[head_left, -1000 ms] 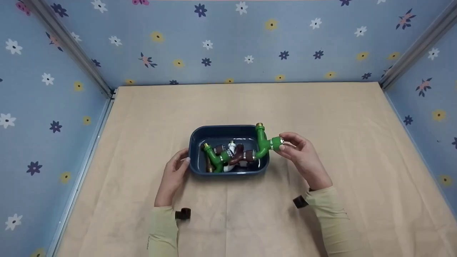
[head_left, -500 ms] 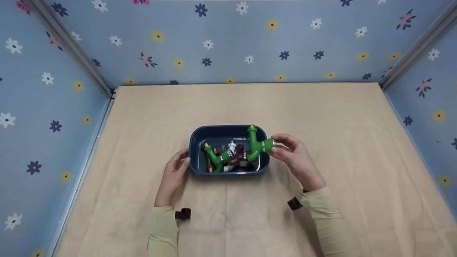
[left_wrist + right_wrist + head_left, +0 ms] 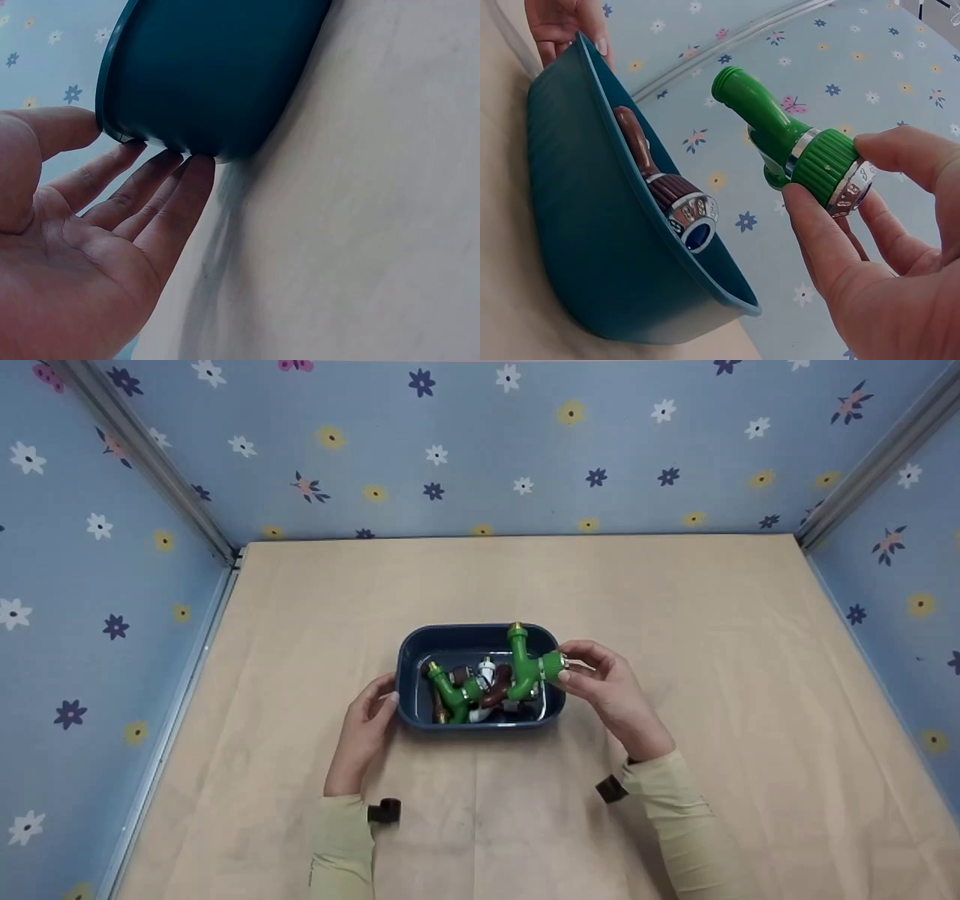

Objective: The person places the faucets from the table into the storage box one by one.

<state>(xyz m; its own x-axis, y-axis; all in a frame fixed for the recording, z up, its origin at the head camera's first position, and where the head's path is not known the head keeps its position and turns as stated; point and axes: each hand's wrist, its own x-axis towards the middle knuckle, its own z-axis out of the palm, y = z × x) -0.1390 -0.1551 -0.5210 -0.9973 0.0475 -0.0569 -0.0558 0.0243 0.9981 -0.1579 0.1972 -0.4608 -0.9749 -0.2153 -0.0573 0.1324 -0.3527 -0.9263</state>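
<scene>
My right hand (image 3: pixel 611 690) pinches a green plastic tap (image 3: pixel 520 664) by its ribbed knob, between thumb and fingers. The tap hangs over the right part of a dark blue tub (image 3: pixel 480 727), its brass-coloured end pointing to the back. In the right wrist view the green tap (image 3: pixel 821 165) is above the tub's rim, and a silver ring with cut-out marks caps the knob. My left hand (image 3: pixel 366 727) touches the tub's left end with fingertips and thumb. The left wrist view shows nearly straight fingers (image 3: pixel 180 202) against the tub's outer wall (image 3: pixel 210 82).
Inside the tub lie another green tap (image 3: pixel 454 694), a brown tap (image 3: pixel 496 690) and a white tap (image 3: pixel 486 666), jumbled with other pieces. The tub stands on a beige-covered table (image 3: pixel 480 577), with flowered blue panels (image 3: pixel 480 450) at the back and sides.
My right hand has moved left with the green tap, from beyond the tub's right edge to over its inside. The left hand and the tub have stayed in place.
</scene>
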